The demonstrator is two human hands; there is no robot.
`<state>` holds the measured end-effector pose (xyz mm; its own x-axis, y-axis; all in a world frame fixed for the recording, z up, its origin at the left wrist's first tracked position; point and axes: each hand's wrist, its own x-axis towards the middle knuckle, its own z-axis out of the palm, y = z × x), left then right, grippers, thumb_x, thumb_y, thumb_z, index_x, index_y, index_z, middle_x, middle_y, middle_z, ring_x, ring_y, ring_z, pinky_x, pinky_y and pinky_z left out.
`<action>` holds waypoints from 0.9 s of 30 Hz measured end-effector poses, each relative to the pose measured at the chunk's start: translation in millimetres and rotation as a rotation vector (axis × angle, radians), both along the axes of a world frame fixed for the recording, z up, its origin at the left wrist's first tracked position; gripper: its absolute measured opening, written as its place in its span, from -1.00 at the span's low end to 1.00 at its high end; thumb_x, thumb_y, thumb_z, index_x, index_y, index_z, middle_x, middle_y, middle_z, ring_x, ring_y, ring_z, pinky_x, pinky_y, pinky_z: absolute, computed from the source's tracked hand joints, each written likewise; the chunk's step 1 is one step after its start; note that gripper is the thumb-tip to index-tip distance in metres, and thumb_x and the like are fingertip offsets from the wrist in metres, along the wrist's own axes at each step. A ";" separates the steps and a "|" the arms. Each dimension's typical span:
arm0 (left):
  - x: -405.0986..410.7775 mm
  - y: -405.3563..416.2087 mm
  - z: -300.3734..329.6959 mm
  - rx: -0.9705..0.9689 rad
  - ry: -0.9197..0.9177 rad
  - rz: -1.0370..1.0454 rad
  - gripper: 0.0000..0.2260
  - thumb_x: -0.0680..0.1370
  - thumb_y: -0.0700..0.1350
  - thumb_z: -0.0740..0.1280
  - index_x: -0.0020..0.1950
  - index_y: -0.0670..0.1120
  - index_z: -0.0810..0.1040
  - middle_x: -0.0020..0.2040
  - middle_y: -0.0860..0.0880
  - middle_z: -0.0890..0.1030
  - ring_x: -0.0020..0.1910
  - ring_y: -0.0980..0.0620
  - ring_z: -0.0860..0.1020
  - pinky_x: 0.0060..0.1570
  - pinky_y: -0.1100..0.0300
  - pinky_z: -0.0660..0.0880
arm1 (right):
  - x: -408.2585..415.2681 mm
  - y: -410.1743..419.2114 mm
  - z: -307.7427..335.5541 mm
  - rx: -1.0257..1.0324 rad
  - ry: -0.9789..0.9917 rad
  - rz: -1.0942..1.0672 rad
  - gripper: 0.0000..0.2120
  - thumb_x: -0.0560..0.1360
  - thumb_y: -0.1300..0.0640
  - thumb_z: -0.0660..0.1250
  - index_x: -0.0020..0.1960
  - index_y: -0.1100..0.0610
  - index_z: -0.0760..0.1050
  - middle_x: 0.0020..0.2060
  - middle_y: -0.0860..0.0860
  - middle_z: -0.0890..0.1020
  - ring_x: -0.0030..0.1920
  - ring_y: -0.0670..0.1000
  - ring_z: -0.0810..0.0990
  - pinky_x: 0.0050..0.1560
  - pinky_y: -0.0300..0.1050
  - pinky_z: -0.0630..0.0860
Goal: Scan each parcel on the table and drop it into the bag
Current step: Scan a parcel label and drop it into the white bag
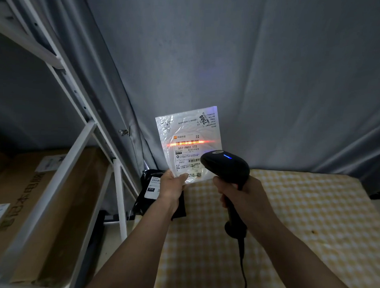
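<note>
The left hand (172, 186) pinches the bottom edge of a clear plastic parcel (188, 143), thumb on the front and the other fingers behind, holding it upright above the far left corner of the tabletop (290, 212). The parcel's white shipping label faces the camera, and a red-orange scan line lies across its upper barcode. The right hand (241, 195) is wrapped tightly around the grip of a black barcode scanner (229, 169), at 3 o'clock from the left hand, with the scanner head just in front of the parcel's lower right corner and a small blue light lit on top. Its cable (243, 264) hangs down toward 6 o'clock. A black parcel (149, 190) with a white label lies on the tabletop's left corner, partly hidden under the left wrist. The tabletop carries a yellow checked cloth. At 9 o'clock stands a white metal rack (81, 144) with a large cardboard box (32, 203) behind it, and a grey curtain (230, 59) hangs at 12 o'clock.
</note>
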<state>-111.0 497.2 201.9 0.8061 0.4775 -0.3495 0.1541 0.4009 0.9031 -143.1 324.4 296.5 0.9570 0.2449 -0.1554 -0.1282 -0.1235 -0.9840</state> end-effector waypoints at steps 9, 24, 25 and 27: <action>14.0 -11.6 -12.9 0.067 0.098 -0.152 -0.76 0.53 -0.42 0.29 0.01 -0.10 0.59 0.05 -0.18 0.66 -0.04 -0.09 0.65 -0.08 0.10 0.61 | 5.2 -19.3 -18.1 -0.043 0.024 -0.162 -0.92 0.42 0.19 0.46 -0.19 0.18 0.57 -0.43 0.10 0.55 -0.38 0.04 0.54 -0.25 -0.05 0.48; 25.7 -244.6 -40.8 0.304 0.128 -0.887 -0.72 0.49 -0.46 0.31 0.19 -0.33 0.54 0.02 -0.21 0.62 -0.15 -0.09 0.59 -0.13 0.14 0.55 | -82.3 -220.9 -34.7 -0.014 0.065 -0.849 -0.92 0.44 0.22 0.45 -0.10 0.12 0.57 -0.46 -0.03 0.55 -0.42 -0.04 0.52 -0.39 -0.30 0.47; 20.4 -265.8 -41.7 0.291 0.132 -0.927 -0.72 0.49 -0.47 0.31 0.19 -0.33 0.54 0.03 -0.23 0.62 -0.11 -0.11 0.59 -0.08 0.11 0.54 | -93.0 -237.0 -34.2 -0.014 0.067 -0.888 -0.93 0.44 0.22 0.44 -0.10 0.12 0.57 -0.45 -0.01 0.55 -0.42 -0.04 0.52 -0.40 -0.32 0.47; 8.2 -308.5 -42.8 0.266 0.125 -1.004 -0.73 0.49 -0.48 0.30 0.16 -0.31 0.55 -0.03 -0.21 0.62 -0.14 -0.11 0.59 -0.08 0.11 0.53 | -113.5 -268.9 -33.7 -0.014 0.069 -0.957 -0.92 0.44 0.23 0.44 -0.10 0.11 0.56 -0.42 -0.01 0.55 -0.40 -0.05 0.53 -0.38 -0.30 0.49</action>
<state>-102.7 188.6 159.1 0.8400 -0.3175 -0.4399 0.4050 -0.1725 0.8979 -256.6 55.6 262.9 0.7392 -0.6380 -0.2157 -0.2381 0.0521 -0.9698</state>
